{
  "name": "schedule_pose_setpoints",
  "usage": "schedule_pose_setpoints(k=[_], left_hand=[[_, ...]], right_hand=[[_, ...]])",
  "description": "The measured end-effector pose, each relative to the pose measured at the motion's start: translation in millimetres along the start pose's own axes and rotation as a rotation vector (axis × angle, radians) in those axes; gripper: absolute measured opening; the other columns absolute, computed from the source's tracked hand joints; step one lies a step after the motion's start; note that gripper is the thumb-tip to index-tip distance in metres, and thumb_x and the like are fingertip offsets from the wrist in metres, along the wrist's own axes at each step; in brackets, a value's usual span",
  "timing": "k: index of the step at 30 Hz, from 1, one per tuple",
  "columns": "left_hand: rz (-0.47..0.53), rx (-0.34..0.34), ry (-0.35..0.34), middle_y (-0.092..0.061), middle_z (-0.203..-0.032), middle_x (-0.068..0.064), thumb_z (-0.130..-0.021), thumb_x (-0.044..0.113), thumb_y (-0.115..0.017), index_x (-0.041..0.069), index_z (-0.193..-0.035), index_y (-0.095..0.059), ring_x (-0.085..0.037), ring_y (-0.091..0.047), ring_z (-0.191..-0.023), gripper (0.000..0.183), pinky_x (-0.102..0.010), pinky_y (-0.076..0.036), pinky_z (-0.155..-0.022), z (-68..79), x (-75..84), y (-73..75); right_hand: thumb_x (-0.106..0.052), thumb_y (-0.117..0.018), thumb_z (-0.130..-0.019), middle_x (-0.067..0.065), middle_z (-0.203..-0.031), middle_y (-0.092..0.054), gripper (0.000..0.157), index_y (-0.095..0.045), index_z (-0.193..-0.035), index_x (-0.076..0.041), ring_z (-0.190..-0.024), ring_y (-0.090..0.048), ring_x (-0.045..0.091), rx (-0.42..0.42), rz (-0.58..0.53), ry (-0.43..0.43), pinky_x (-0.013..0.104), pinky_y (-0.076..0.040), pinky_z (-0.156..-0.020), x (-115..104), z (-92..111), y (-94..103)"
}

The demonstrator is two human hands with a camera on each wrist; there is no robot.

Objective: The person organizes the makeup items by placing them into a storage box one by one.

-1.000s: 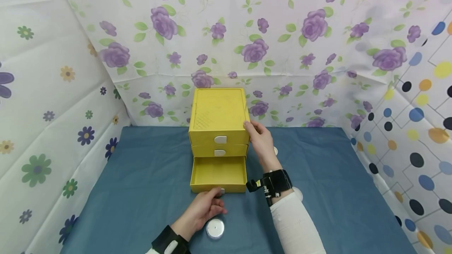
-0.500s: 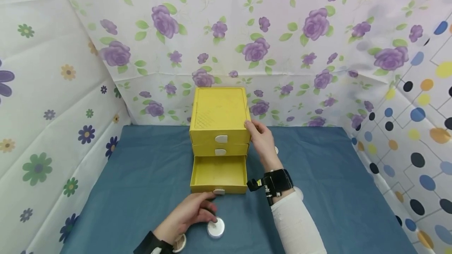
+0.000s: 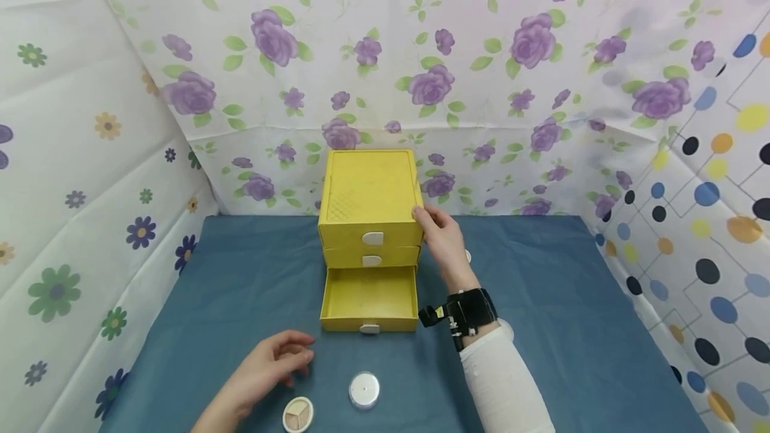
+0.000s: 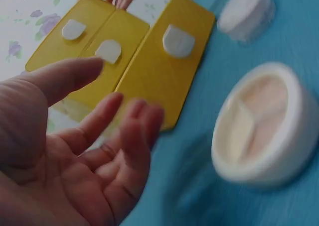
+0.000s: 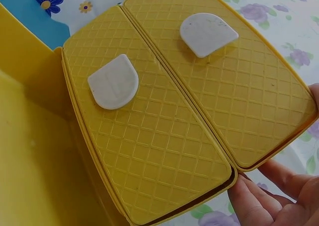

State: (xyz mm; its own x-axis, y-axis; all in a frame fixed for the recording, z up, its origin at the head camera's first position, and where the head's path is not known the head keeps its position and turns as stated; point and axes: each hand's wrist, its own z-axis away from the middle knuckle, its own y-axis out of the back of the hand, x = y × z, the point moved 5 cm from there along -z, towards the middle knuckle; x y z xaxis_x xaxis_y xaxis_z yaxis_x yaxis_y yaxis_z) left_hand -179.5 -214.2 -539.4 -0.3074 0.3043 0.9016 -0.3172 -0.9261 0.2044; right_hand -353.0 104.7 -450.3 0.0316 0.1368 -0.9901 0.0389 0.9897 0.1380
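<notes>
A yellow box of drawers stands at the middle of the table's far side. Its bottom drawer is pulled out, and nothing shows inside; the two upper drawers are closed. My right hand grips the box's right side, thumb at the top edge and fingers against the side. My left hand hovers at front left of the drawer, fingers loosely bent, holding nothing. Close to it lies a round white pan with three pale sections, also large in the left wrist view. A round white-topped container sits before the drawer.
A small white thing peeks out behind my right hand. Another white round thing is mostly hidden by my right sleeve. Blue cloth covers the table, with patterned fabric hanging on three sides.
My left hand has left the bottom drawer's handle and moved left and toward me, uncovering the three-section pan. The drawer stays out, and my right hand keeps its place on the box.
</notes>
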Motion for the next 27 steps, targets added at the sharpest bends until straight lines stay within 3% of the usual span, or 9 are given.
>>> schedule_pose_setpoints(k=[6, 10, 15, 17, 22, 27], left_hand=[[-0.276, 0.050, -0.011, -0.064, -0.100, -0.005, -0.084, 0.032, -0.080, 0.006, -0.119, -0.064, -0.019, -0.059, -0.082, 0.045, -0.036, -0.051, -0.067, 5.4, -4.9, 5.9], [-0.415, -0.022, -0.078, -0.063, -0.100, -0.004, -0.079, 0.033, -0.084, 0.010, -0.115, -0.065, -0.018, -0.056, -0.082, 0.046, -0.037, -0.049, -0.070, 6.6, -8.0, 2.0], [-0.525, -0.125, -0.181, -0.058, -0.094, -0.005, -0.072, 0.032, -0.088, 0.013, -0.109, -0.066, -0.021, -0.052, -0.080, 0.048, -0.039, -0.046, -0.067, 6.4, -5.9, -6.4], [-0.571, -0.152, -0.193, -0.056, -0.093, -0.004, -0.069, 0.034, -0.089, 0.015, -0.107, -0.067, -0.021, -0.051, -0.080, 0.048, -0.041, -0.046, -0.068, 6.3, -3.9, -9.5], [-0.650, -0.204, -0.104, -0.052, -0.094, -0.003, -0.065, 0.036, -0.091, 0.022, -0.103, -0.066, -0.022, -0.049, -0.082, 0.048, -0.044, -0.047, -0.072, 4.5, -5.6, -16.1], [-0.684, -0.214, -0.032, -0.050, -0.097, -0.003, -0.060, 0.036, -0.094, 0.026, -0.103, -0.065, -0.022, -0.048, -0.084, 0.052, -0.046, -0.049, -0.074, 2.9, -6.5, -22.3]], right_hand=[[-0.074, -0.059, -0.083, -0.001, -0.134, -0.056, 0.078, -0.054, -0.140, -0.022, -0.115, -0.054, 0.014, 0.007, 0.002, 0.011, 0.044, -0.048, -0.099, -1, 0, 1.6], [-0.075, -0.059, -0.082, -0.001, -0.134, -0.056, 0.079, -0.054, -0.140, -0.022, -0.115, -0.054, 0.014, 0.003, 0.013, 0.007, 0.044, -0.048, -0.099, -1, 0, 0.5], [-0.072, -0.060, -0.084, 0.000, -0.133, -0.057, 0.074, -0.055, -0.139, -0.022, -0.114, -0.055, 0.015, -0.007, -0.004, 0.006, 0.044, -0.048, -0.099, -1, 1, -1.2], [-0.071, -0.060, -0.085, -0.001, -0.133, -0.057, 0.073, -0.055, -0.139, -0.022, -0.114, -0.055, 0.015, -0.008, -0.012, 0.002, 0.044, -0.048, -0.100, -1, 0, -1.2], [-0.071, -0.061, -0.084, -0.001, -0.133, -0.057, 0.072, -0.056, -0.138, -0.023, -0.115, -0.054, 0.014, -0.015, -0.020, -0.005, 0.043, -0.048, -0.100, -1, 0, -1.4], [-0.071, -0.063, -0.084, -0.001, -0.133, -0.056, 0.073, -0.056, -0.139, -0.022, -0.115, -0.055, 0.014, -0.014, -0.037, -0.005, 0.043, -0.048, -0.100, 0, 0, 0.0]])
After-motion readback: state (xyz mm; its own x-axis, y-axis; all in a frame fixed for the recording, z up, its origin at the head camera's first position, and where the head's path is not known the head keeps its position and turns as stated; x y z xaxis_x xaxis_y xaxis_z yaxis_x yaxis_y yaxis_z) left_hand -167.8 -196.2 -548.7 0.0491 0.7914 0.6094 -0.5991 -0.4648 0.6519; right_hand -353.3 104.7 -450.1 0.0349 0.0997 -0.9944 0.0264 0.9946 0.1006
